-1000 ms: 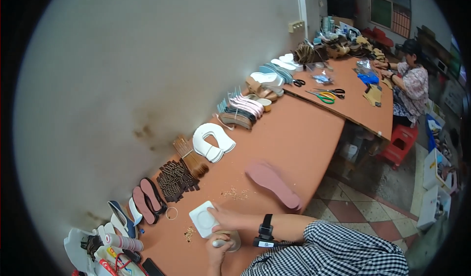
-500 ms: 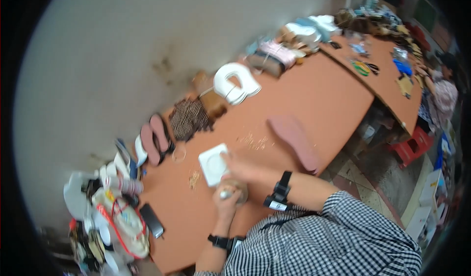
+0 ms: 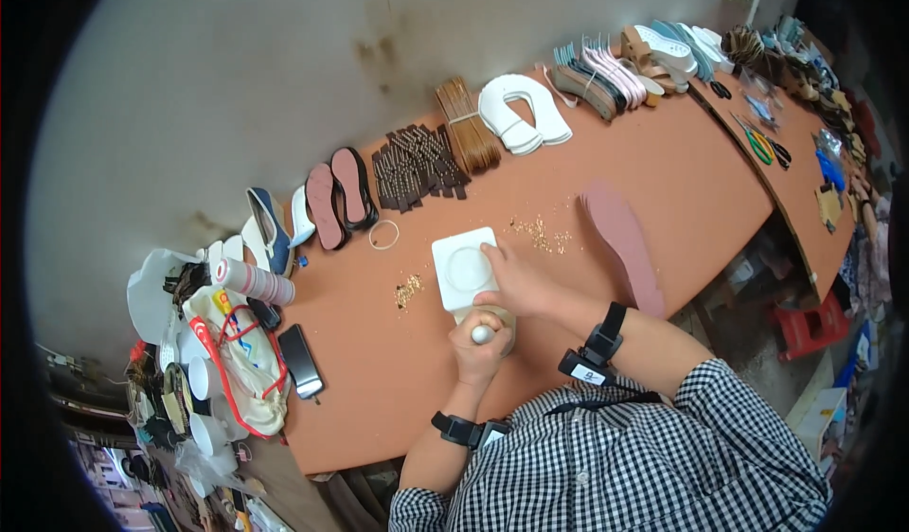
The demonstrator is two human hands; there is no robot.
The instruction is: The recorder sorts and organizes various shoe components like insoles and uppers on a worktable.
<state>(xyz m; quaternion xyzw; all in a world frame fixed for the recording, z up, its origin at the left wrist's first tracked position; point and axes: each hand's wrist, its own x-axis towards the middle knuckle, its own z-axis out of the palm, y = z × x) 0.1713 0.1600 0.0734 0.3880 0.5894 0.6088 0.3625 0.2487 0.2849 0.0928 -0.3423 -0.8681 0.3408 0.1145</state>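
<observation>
On the near half of the table is a white square, flat-topped object [image 3: 467,269] with a raised ring on its top. My right hand [image 3: 519,281] grips its right side, thumb at the near edge and fingers along the far edge. Just in front of it, my left hand [image 3: 476,350] is closed round a handle with a pale rounded end [image 3: 483,334]; the rest of that tool is hidden. A tan rounded thing shows partly beneath the left hand, too covered to name. Small gold-coloured bits lie in two piles [image 3: 408,292] [image 3: 542,234] beside the white object.
Pink insole-shaped sheets [image 3: 625,248] lie to the right. Along the wall stand pink-lined soles [image 3: 338,196], dark beaded strips [image 3: 417,168], brown strips [image 3: 466,127] and white U-shaped pieces [image 3: 524,114]. A phone [image 3: 301,362] and cloth bag [image 3: 237,357] are at the left; scissors [image 3: 762,146] at the far right.
My view has turned, so the table and both hands sit farther right and higher in the picture, and are sharper. Both hands keep their holds beside the white object.
</observation>
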